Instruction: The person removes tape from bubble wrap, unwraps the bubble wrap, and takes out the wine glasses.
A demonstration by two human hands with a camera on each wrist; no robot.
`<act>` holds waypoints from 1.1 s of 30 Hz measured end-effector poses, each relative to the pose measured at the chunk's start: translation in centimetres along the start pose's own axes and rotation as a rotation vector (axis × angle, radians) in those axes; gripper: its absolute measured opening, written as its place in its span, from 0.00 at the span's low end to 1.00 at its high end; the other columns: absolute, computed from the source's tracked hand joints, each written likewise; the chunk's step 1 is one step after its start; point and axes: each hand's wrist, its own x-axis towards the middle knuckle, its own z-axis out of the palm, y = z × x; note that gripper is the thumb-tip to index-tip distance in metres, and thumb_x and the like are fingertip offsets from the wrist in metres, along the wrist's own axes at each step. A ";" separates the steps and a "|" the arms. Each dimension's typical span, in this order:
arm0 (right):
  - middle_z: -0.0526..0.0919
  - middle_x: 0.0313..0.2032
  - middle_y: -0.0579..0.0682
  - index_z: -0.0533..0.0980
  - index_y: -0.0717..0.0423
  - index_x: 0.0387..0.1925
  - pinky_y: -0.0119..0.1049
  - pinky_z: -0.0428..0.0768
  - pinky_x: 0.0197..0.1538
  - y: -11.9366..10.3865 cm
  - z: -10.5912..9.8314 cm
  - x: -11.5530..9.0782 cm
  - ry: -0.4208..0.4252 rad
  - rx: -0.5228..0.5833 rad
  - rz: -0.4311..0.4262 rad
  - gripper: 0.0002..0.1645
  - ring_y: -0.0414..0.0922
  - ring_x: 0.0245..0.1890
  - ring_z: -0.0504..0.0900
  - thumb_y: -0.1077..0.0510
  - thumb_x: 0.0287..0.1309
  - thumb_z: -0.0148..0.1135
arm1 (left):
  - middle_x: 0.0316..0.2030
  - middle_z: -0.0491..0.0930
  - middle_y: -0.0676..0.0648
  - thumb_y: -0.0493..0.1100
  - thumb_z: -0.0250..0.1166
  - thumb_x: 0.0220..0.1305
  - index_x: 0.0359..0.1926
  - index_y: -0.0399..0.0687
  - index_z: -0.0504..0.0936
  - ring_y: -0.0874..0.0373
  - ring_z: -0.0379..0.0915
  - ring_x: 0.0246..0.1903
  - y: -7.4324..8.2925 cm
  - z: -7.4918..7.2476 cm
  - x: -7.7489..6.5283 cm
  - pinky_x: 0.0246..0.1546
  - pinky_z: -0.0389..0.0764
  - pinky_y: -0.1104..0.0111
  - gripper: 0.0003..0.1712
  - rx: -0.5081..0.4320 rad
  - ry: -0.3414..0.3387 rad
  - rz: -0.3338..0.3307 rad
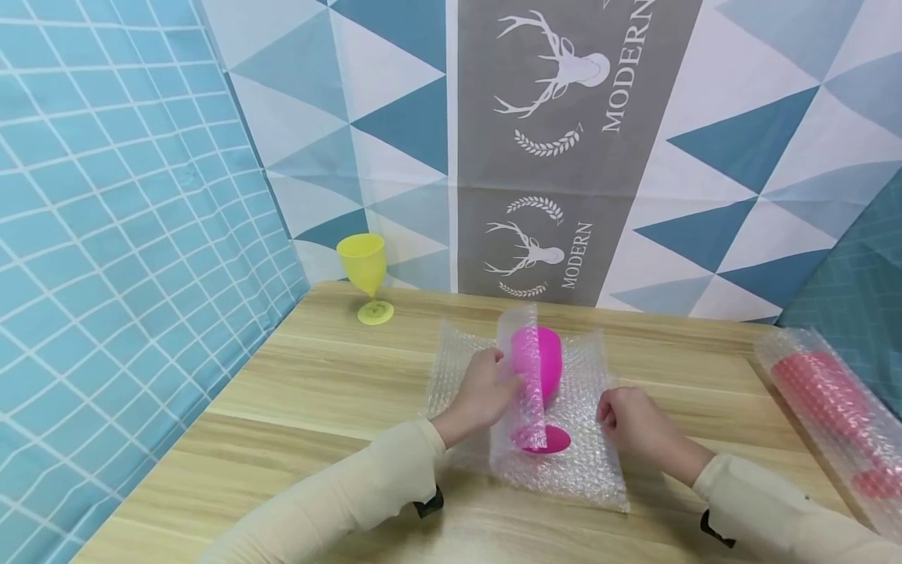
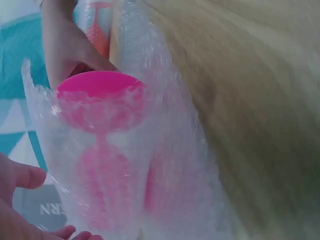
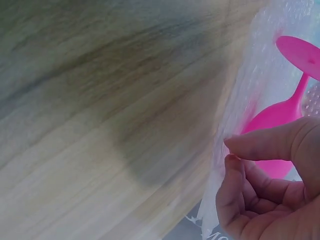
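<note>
On the worktop (image 1: 282, 407) lies the wrap (image 1: 588, 474), and on it the goblet (image 1: 552, 364), tipped on its side, bowl at 12 o'clock, foot at 6, partly under a flap (image 1: 502, 442). The left hand (image 1: 486, 388) is nearer, thumb and fingers apart, fingertips against the flap, goblet at its 3 o'clock. The right hand (image 1: 640, 423) pinches the wrap's edge, goblet at its 10.

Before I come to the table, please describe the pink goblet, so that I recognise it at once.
On the table, find the bubble wrap between the left hand and the right hand. The pink goblet lies on its side there, partly under a folded flap. Unlike the upright yellow goblet and the wrapped red bundle at far right, it is pink and only partly covered.
</note>
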 end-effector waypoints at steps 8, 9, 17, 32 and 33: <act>0.78 0.18 0.43 0.77 0.55 0.18 0.24 0.74 0.24 -0.2 0.3 -0.1 -0.022 0.033 0.010 0.11 0.33 0.21 0.72 0.74 0.37 0.60 | 0.54 0.73 0.40 0.45 0.62 0.63 0.63 0.34 0.66 0.55 0.72 0.47 1.3 0.0 -0.6 0.53 0.79 0.67 0.32 0.255 -0.088 0.216; 0.77 0.18 0.43 0.76 0.55 0.18 0.24 0.73 0.23 -0.2 0.4 -0.1 -0.024 0.040 0.009 0.11 0.33 0.21 0.71 0.74 0.37 0.61 | 0.52 0.74 0.41 0.45 0.63 0.63 0.62 0.34 0.67 0.56 0.71 0.45 1.4 0.0 -0.7 0.52 0.79 0.69 0.31 0.286 -0.101 0.244; 0.79 0.19 0.44 0.77 0.57 0.19 0.24 0.74 0.24 -0.3 0.5 -0.3 -0.050 0.062 0.013 0.08 0.34 0.21 0.73 0.70 0.37 0.68 | 0.50 0.76 0.45 0.42 0.61 0.63 0.57 0.37 0.72 0.58 0.72 0.49 1.7 -0.3 -1.0 0.53 0.78 0.75 0.23 0.576 -0.170 0.483; 0.79 0.20 0.46 0.77 0.57 0.21 0.25 0.74 0.24 -0.5 0.6 -0.3 -0.090 0.084 0.086 0.08 0.36 0.22 0.74 0.70 0.40 0.68 | 0.46 0.81 0.49 0.46 0.57 0.68 0.47 0.43 0.80 0.57 0.76 0.53 1.4 -1.4 -0.9 0.59 0.76 0.71 0.14 0.801 -0.252 0.699; 0.79 0.20 0.46 0.77 0.57 0.21 0.25 0.74 0.24 -0.5 0.6 -0.3 -0.090 0.085 0.087 0.09 0.36 0.22 0.74 0.70 0.40 0.69 | 0.46 0.81 0.49 0.48 0.58 0.68 0.47 0.43 0.80 0.57 0.76 0.53 1.3 -1.5 -0.9 0.60 0.76 0.71 0.15 0.821 -0.251 0.716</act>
